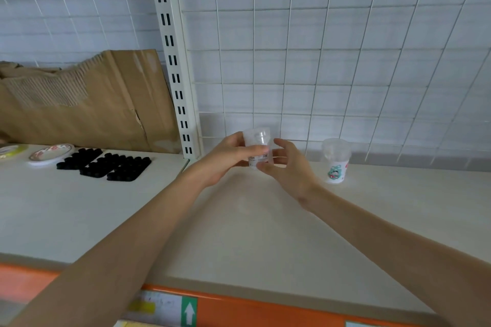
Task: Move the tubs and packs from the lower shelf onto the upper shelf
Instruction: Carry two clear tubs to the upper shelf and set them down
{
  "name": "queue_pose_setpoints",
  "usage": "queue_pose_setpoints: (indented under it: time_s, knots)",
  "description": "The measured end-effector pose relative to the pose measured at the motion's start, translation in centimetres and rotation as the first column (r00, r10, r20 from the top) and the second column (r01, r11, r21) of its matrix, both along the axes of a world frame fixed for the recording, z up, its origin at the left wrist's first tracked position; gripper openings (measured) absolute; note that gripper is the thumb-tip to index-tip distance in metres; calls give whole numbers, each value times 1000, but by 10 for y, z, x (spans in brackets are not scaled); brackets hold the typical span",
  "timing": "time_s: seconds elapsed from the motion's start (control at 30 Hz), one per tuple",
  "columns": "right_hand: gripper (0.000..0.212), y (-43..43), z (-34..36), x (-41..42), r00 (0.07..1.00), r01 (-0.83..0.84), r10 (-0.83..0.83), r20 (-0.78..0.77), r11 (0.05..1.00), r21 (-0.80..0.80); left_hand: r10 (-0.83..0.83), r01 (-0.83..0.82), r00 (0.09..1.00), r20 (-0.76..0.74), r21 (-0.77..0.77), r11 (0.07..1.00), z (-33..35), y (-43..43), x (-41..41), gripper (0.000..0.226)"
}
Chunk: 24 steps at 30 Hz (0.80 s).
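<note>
Arms both stretched out over the shelf (239, 220); left hand (225, 162) wraps round a clear tub (256, 141) by the back grid (318, 61), right hand (292, 170) loose and spread beside it, thumb touching its base. Another tub (335, 162) stands just right.

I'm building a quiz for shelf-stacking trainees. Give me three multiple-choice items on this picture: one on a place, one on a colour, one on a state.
1. Where does the printed tub stand?
A. on the floor
B. on the shelf, right of the clear tub
C. in a basket

2. What colour is the shelf's front strip?
A. orange
B. blue
C. green

3. How is the clear tub?
A. lying on its side
B. stacked on the printed tub
C. upright, gripped by the left hand

Answers:
1 B: it stands on the shelf near the back, right of the clear tub.
2 A: the strip along the front edge is orange.
3 C: the left hand's fingers wrap round it.
</note>
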State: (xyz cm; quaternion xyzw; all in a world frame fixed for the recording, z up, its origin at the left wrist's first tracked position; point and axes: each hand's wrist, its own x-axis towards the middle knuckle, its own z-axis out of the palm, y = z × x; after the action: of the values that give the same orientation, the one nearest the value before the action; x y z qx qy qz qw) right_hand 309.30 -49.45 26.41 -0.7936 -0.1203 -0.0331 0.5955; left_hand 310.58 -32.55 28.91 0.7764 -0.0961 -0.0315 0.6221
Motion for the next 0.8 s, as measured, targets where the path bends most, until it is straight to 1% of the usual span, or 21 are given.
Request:
queue_pose_setpoints:
  time_s: [0.1,0.2,0.27,0.37,0.43,0.53,0.6,0.63,0.67,0.7,0.77,0.8]
  knots:
    - [72,1,-3,2,998,58,-57,18,998,-19,103,-103,995,11,65,993,-3,1,2,51]
    - [69,2,-5,6,998,64,-65,-5,997,-38,138,-141,990,39,115,983,-1,5,3,48]
    - [64,4,-4,8,999,29,-30,-17,999,-25,124,-130,991,46,198,972,5,10,1,46]
    - [56,8,0,13,998,-56,56,-34,998,-1,100,-94,995,-13,240,966,19,26,-4,39]
    - [55,13,-1,18,995,-96,95,-23,994,-43,113,-97,993,-35,314,944,25,40,-8,38]
    - [56,22,-1,23,996,-88,90,9,988,-127,88,-84,996,15,483,872,20,59,-17,40]
    - [55,28,0,25,995,-102,104,4,984,-143,85,-99,995,52,483,870,10,69,-23,44]
    - [54,30,-1,27,993,-114,115,-3,982,-151,100,-119,993,65,481,869,4,74,-26,40]
    - [54,32,-1,30,992,-122,122,-9,980,-159,120,-150,989,91,520,841,-2,78,-26,35]
    - [54,34,-2,32,992,-128,128,-13,978,-165,143,-195,981,133,598,778,-8,81,-25,33]
    - [53,37,-2,36,992,-125,125,-12,975,-186,199,-290,957,212,742,605,-21,83,-22,39]
    - [52,40,-2,37,993,-118,119,-4,973,-199,239,-337,940,244,776,534,-27,80,-22,43]
